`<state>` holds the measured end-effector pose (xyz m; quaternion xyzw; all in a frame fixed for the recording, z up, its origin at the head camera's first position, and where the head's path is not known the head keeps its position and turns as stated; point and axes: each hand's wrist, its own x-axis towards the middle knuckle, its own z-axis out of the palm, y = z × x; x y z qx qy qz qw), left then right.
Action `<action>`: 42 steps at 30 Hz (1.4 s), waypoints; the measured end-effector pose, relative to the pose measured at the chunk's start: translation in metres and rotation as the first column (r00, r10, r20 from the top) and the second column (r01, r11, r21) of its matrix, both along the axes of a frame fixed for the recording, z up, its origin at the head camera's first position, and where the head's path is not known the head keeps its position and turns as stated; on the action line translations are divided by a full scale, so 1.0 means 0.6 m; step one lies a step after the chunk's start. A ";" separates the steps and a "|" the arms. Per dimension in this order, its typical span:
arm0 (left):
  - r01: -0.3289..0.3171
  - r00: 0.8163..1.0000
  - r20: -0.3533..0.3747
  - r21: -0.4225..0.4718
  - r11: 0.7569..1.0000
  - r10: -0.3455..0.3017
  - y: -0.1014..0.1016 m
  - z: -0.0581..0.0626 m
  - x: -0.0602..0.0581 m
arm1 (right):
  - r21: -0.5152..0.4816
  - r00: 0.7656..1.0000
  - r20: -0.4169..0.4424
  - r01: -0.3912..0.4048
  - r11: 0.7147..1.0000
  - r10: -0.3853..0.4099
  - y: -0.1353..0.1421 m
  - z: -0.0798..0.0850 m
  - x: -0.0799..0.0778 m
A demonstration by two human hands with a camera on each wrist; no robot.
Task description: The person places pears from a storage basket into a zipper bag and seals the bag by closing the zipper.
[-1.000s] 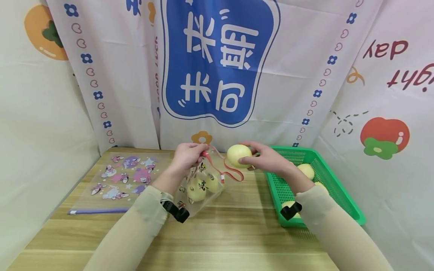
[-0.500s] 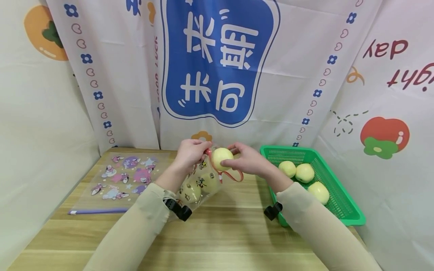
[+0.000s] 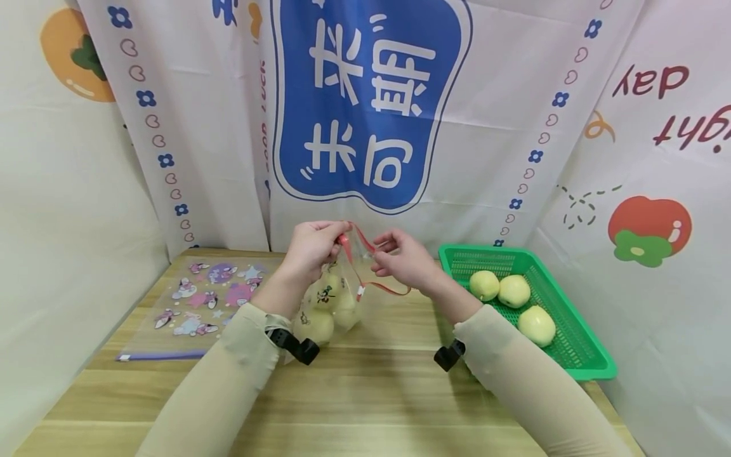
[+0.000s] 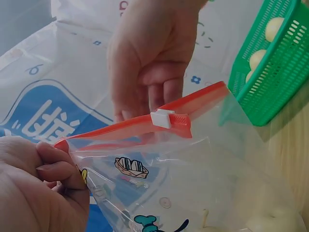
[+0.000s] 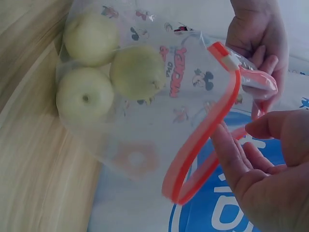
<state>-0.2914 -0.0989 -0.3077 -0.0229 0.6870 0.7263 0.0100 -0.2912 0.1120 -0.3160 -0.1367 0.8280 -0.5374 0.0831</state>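
My left hand (image 3: 314,254) pinches the red zip edge of a clear printed zip bag (image 5: 188,116), holding it up at one corner. Three round pale yellow fruits (image 5: 84,94) lie at the bottom of the bag in the right wrist view. The bag's mouth gapes, and a white slider (image 4: 163,118) sits on the red zip edge (image 5: 203,140). My right hand (image 3: 402,260) is at the mouth, with no fruit in it. Its fingers are loosely bent and spread from the thumb, fingertips right at the red edge; in the left wrist view they are partly hidden behind it.
A green basket (image 3: 596,371) stands on the right with three pale yellow fruits (image 3: 514,291) in it. On the left a second clear bag (image 3: 208,298) with a purple zip lies flat on the wooden table (image 3: 365,406). Printed cloth (image 3: 491,127) hangs behind.
My right hand has carried a fruit leftward to the bag's mouth and let it go inside; it now stays there without the fruit. My left hand has risen slightly, still pinching the edge.
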 end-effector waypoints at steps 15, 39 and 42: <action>-0.028 0.998 0.060 -0.001 1.000 0.028 -0.036 -0.016 -0.007 | 0.136 0.993 -0.051 0.110 0.985 -0.104 0.111 -0.007 -0.028; -0.042 0.998 0.055 0.014 0.999 0.041 -0.052 -0.024 -0.009 | 0.402 0.973 -0.059 0.227 0.887 -0.222 0.341 -0.035 -0.060; -0.045 0.998 0.053 0.008 0.999 0.044 -0.053 -0.024 -0.008 | 0.450 0.975 -0.048 0.213 0.867 -0.215 0.368 -0.044 -0.064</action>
